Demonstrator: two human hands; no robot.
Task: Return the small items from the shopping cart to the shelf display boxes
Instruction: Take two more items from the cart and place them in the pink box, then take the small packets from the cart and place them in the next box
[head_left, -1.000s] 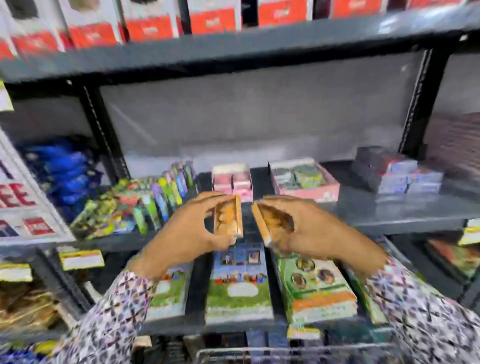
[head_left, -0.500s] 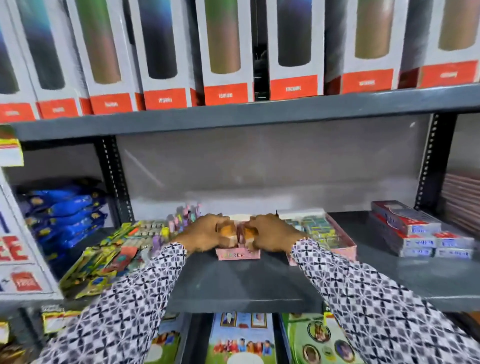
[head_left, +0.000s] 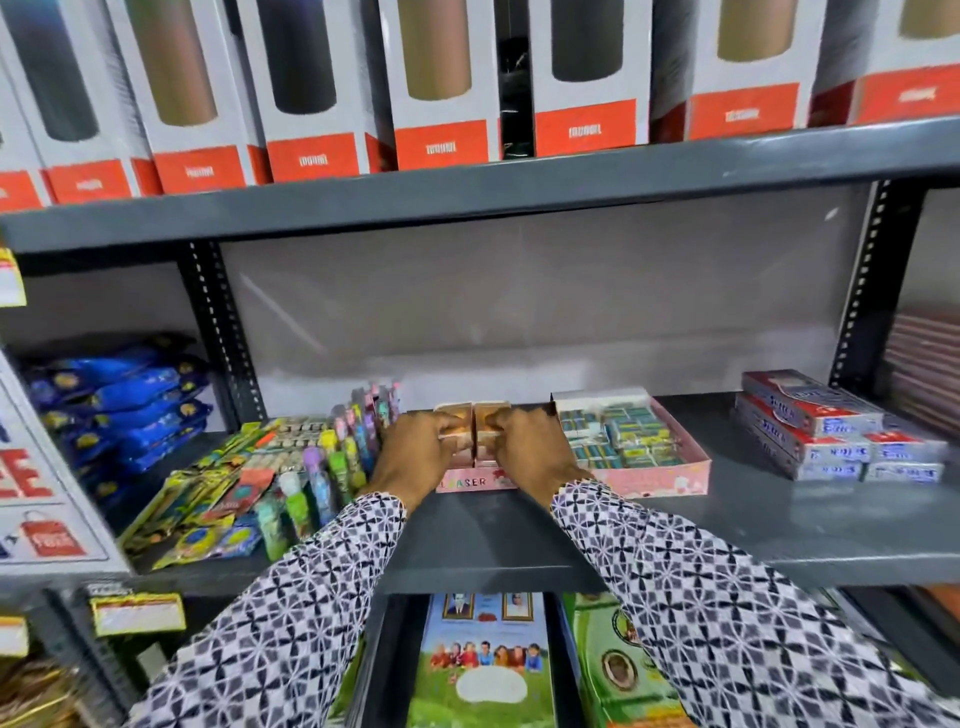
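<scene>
Two small orange-and-white eraser packs sit side by side, the left pack (head_left: 457, 423) and the right pack (head_left: 485, 422), over a pink display box (head_left: 470, 482) on the grey middle shelf (head_left: 727, 525). My left hand (head_left: 415, 452) grips the left pack and my right hand (head_left: 535, 449) grips the right one. Both hands press the packs down into the box, touching in the middle. The hands hide most of the box's inside. The shopping cart is out of view.
A second pink box (head_left: 654, 475) with small green packs stands just right of my hands. Colourful pens and packets (head_left: 311, 462) lie to the left, red-and-silver boxes (head_left: 831, 436) to the far right. Boxed bottles (head_left: 441, 88) line the shelf above; books (head_left: 483, 660) fill the one below.
Both hands lifted the two packs from in front of the lower shelf up to the pink box on the middle shelf and brought them together inside it. My view tilted upward.
</scene>
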